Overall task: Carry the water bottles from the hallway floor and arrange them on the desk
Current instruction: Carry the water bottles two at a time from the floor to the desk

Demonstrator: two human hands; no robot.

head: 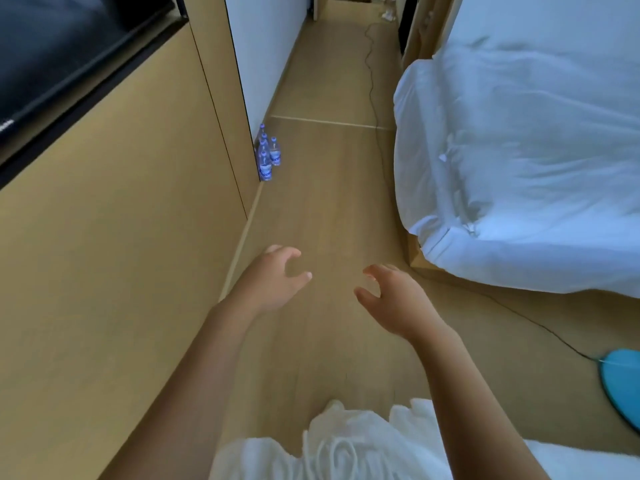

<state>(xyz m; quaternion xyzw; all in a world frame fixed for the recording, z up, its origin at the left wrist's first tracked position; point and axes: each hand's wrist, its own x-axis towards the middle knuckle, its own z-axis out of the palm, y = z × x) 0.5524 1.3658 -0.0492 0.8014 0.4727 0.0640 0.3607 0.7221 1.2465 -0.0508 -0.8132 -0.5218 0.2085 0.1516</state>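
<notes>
Several clear water bottles (267, 154) with blue caps and blue labels stand upright in a tight group on the wooden hallway floor, against the corner of the white wall. My left hand (277, 278) and my right hand (389, 296) reach forward above the floor, well short of the bottles. Both hands hold nothing, and their fingers are loosely curled and spread apart. The desk is not in view.
A wood-panelled wall (131, 254) with a black screen (69, 53) runs along the left. A bed with white linen (526, 161) fills the right. A black cable (375, 109) trails along the floor to a blue round object (623, 386).
</notes>
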